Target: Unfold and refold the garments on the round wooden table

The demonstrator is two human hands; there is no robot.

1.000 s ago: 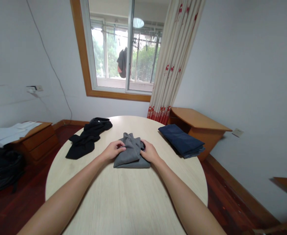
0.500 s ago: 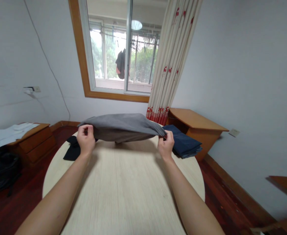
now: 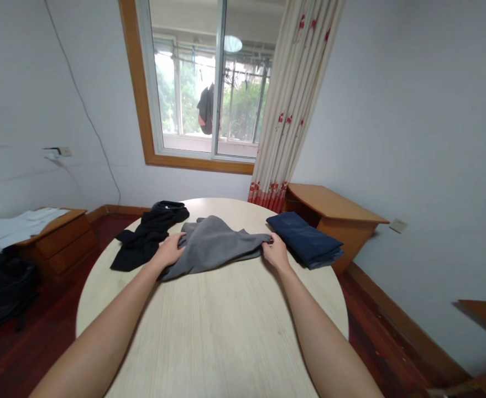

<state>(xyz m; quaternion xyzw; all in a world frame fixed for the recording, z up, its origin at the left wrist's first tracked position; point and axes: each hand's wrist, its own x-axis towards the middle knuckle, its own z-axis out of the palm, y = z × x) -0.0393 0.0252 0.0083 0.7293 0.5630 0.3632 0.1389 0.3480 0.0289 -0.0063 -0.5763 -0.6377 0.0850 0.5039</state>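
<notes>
Black garment: lay crumpled at left of table.
Left hand: lay on left end of grey cloth; couldn't tell if pinching.
Grey cloth: sat rumpled mid-table; step looked like spreading; next move seemed to call for flattening.
Right hand: pinched cloth's right corner.
Navy stack: lay folded just beside right hand.

A plain grey garment lies rumpled across the table
</notes>
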